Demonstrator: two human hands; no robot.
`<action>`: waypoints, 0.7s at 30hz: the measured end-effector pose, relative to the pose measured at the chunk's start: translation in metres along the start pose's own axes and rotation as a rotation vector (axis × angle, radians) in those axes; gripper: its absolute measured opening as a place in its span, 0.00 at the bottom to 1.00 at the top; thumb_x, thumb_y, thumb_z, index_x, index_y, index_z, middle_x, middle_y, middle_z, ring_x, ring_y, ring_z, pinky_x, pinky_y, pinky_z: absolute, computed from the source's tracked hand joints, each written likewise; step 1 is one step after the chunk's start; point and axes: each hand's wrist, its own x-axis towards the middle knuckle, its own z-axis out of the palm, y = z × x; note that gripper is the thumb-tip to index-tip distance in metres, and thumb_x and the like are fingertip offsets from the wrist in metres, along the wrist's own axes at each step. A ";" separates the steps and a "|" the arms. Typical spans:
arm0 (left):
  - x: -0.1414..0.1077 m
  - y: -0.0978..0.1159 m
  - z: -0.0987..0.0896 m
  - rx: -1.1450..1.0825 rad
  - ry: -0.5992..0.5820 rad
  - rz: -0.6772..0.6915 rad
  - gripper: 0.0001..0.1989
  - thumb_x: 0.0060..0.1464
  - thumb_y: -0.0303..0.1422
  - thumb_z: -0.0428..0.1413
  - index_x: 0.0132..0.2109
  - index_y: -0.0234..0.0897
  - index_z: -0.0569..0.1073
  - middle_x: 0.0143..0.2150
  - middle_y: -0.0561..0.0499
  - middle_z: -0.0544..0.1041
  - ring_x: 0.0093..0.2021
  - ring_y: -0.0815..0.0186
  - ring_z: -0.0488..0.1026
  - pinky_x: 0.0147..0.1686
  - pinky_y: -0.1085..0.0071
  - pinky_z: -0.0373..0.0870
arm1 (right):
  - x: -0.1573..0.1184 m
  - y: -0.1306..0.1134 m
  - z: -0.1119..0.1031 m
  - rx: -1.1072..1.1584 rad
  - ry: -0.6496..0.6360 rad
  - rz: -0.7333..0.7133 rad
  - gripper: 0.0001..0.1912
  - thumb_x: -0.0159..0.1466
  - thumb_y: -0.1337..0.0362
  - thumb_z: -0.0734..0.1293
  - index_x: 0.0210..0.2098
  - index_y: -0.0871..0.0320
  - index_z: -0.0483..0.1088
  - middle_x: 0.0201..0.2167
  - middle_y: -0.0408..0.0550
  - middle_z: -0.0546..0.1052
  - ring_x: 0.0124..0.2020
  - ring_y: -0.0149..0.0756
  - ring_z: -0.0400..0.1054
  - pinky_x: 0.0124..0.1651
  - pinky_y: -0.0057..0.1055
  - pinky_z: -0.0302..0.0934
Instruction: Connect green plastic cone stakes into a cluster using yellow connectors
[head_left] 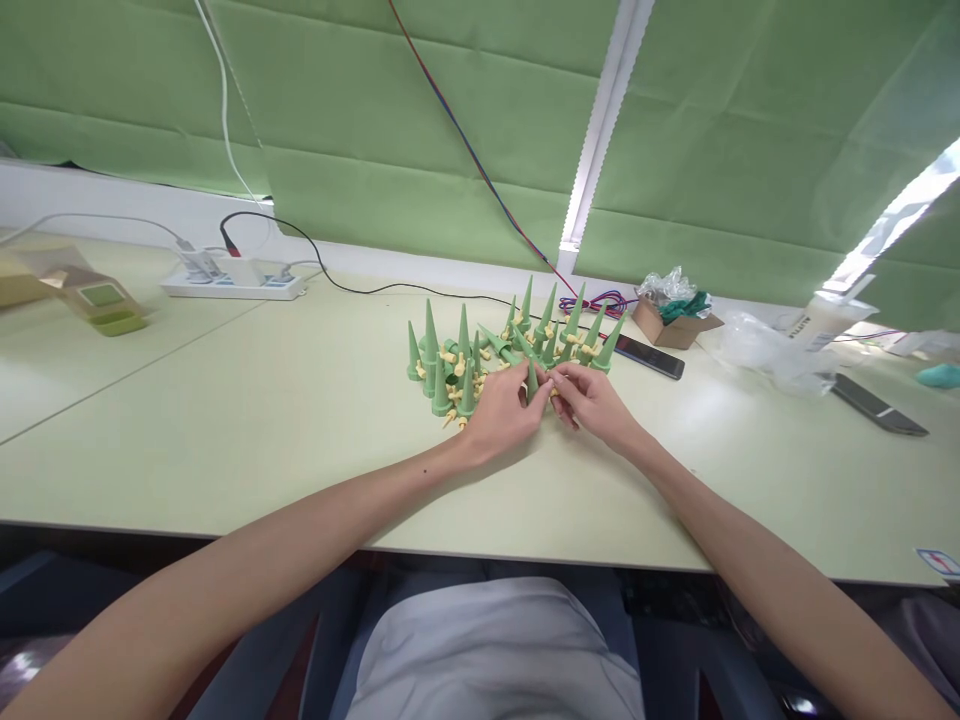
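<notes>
My left hand (pixel 501 412) is closed around a green cone (pixel 532 382) with a pointed tip, held upright just above the table's middle. Close against it, my right hand (pixel 592 402) pinches at the cone's side, where a bit of yellow shows between the fingertips. That small yellow piece (pixel 553 391) is mostly hidden by the fingers. Several more green cones (pixel 430 340) stand behind and left of my hands, and one cone (pixel 499 345) leans over among them. Small yellow pieces (pixel 451 416) lie scattered around their bases.
A phone (pixel 651 357) lies right of the cones, by an open cardboard box (pixel 675 322) with plastic and green material. Further right are a plastic bag (pixel 772 355), a cup (pixel 825 318) and another dark device (pixel 879 404). A power strip (pixel 234 287) sits back left, its black cable (pixel 390 288) running behind the cones.
</notes>
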 end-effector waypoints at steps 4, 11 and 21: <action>-0.001 -0.003 0.001 0.041 -0.012 0.049 0.08 0.63 0.35 0.55 0.36 0.37 0.72 0.23 0.56 0.69 0.22 0.70 0.63 0.28 0.69 0.61 | -0.001 -0.001 -0.001 -0.056 -0.002 0.029 0.24 0.69 0.40 0.62 0.30 0.54 0.65 0.14 0.37 0.64 0.12 0.28 0.56 0.17 0.29 0.51; -0.002 -0.004 0.002 0.095 -0.009 0.092 0.11 0.63 0.36 0.54 0.33 0.37 0.70 0.21 0.56 0.66 0.22 0.69 0.61 0.29 0.68 0.61 | -0.001 -0.002 -0.002 -0.132 0.011 0.029 0.28 0.69 0.38 0.60 0.25 0.54 0.62 0.11 0.37 0.62 0.12 0.29 0.54 0.17 0.29 0.48; 0.000 -0.007 0.002 0.108 -0.103 0.114 0.11 0.65 0.35 0.52 0.32 0.38 0.68 0.23 0.55 0.69 0.24 0.68 0.64 0.30 0.68 0.61 | -0.002 -0.004 -0.001 -0.244 0.026 -0.010 0.28 0.71 0.42 0.58 0.23 0.54 0.60 0.12 0.38 0.63 0.14 0.30 0.56 0.23 0.30 0.53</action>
